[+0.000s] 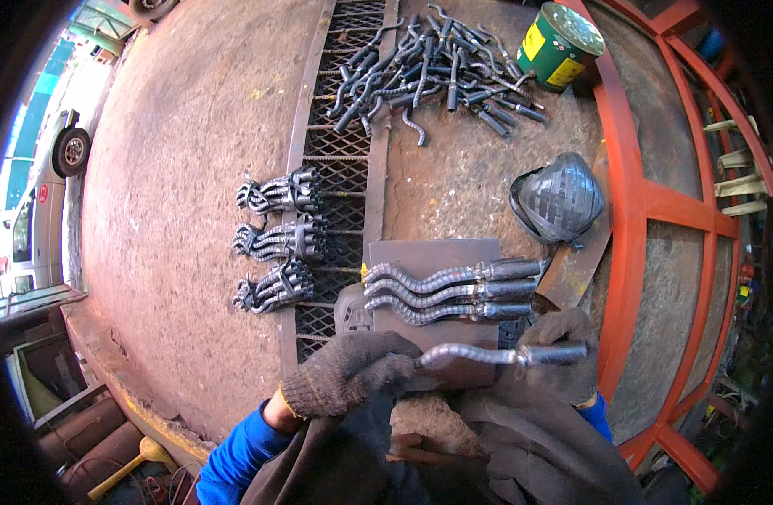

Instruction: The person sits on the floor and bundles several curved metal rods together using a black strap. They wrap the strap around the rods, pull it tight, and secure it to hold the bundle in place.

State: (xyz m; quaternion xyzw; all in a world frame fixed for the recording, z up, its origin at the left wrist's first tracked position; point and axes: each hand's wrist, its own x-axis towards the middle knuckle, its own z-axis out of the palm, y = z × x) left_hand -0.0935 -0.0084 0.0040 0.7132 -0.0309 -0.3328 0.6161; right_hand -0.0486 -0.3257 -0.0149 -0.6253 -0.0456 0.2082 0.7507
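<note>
In front of me I hold a wavy ribbed steel anchor with a tube socket at its right end. My left hand, in a dark knit glove, is closed on its thin left end. Closed round the socket end from behind and below is my right hand, gloved alike; some of its fingers are hidden. Just beyond the hands, several similar wavy anchors lie side by side on a flat brown plate, sockets to the right. The held anchor is apart from them.
Three tied bundles of anchors sit at left by a floor grating. A loose anchor heap lies far ahead, beside a green drum. A ball of dark strapping stands near the orange steel frame on my right.
</note>
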